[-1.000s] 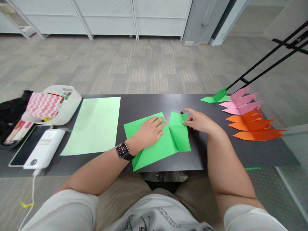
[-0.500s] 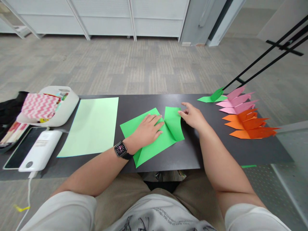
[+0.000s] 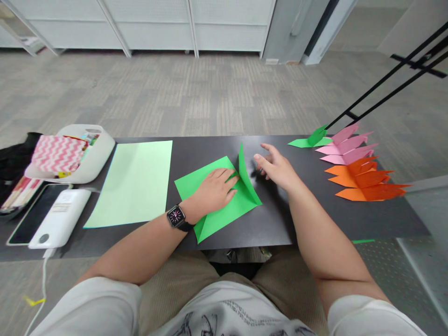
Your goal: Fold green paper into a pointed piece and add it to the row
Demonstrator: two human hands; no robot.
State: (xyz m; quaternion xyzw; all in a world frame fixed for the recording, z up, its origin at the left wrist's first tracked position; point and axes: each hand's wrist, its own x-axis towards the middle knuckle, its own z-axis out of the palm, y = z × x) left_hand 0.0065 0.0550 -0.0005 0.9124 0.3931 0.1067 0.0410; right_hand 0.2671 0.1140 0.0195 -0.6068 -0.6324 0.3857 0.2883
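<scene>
A folded sheet of green paper [image 3: 224, 210] lies on the dark table in front of me. Its right flap [image 3: 245, 179] stands up from the crease. My left hand [image 3: 217, 189], with a watch on the wrist, rests flat on the paper, fingers spread. Just right of the raised flap, my right hand [image 3: 275, 167] hovers apart from it, thumb and forefinger stretched out and nothing visible in them. To the left lies a stack of pale green paper [image 3: 135, 184].
Folded paper cranes stand at the right: a green one [image 3: 311, 138], several pink ones [image 3: 345, 147] and several orange ones [image 3: 364, 182]. At the left are a white basket [image 3: 100, 156], a phone [image 3: 26, 221] and a white power bank [image 3: 59, 219] with a cable.
The paper's right flap has swung up from lying nearly flat to standing upright. My right hand has come off the flap and shifted slightly left. The left hand stays in place.
</scene>
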